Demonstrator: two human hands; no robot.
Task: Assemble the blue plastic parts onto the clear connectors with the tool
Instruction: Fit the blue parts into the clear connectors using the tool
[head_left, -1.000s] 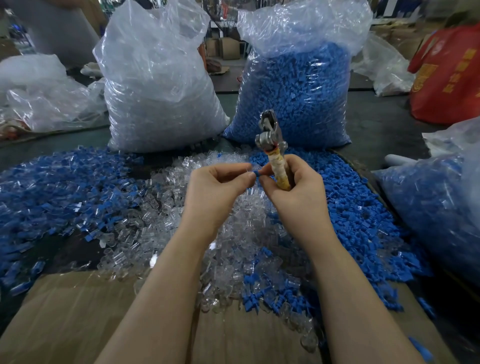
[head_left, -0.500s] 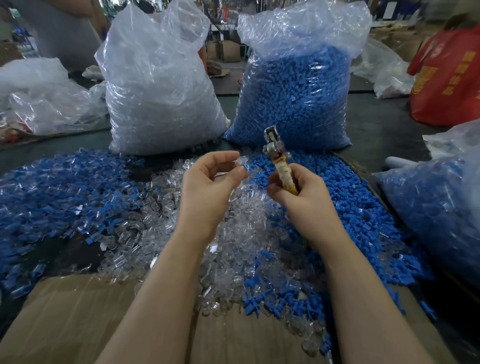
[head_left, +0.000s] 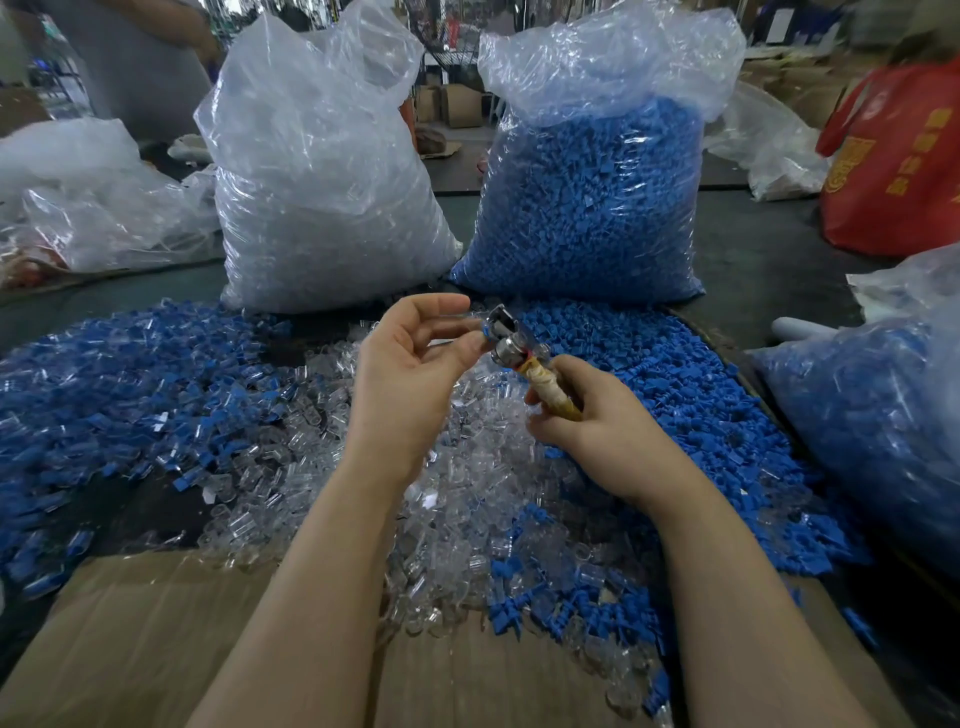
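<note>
My right hand (head_left: 592, 421) grips the taped handle of a small metal tool (head_left: 511, 340), whose steel head tilts up and to the left. My left hand (head_left: 410, 374) is raised beside that head, and its thumb and forefinger pinch a small blue-and-clear part (head_left: 484, 328) held against the tool's tip. Below my hands lies a heap of loose clear connectors (head_left: 457, 467). Loose blue parts (head_left: 675, 395) spread to the right, and a pile of mixed blue and clear pieces (head_left: 104, 395) lies to the left.
Two big plastic sacks stand behind the piles: one of clear connectors (head_left: 322, 208) and one of blue parts (head_left: 587, 208). Another bag of blue pieces (head_left: 883, 415) sits at the right edge. A cardboard sheet (head_left: 156, 649) covers the near table. A red bag (head_left: 898, 156) lies far right.
The tool has tipped from nearly upright to leaning left, and my right hand has dropped lower. My left hand moved up and right, bringing its pinched part against the tool head.
</note>
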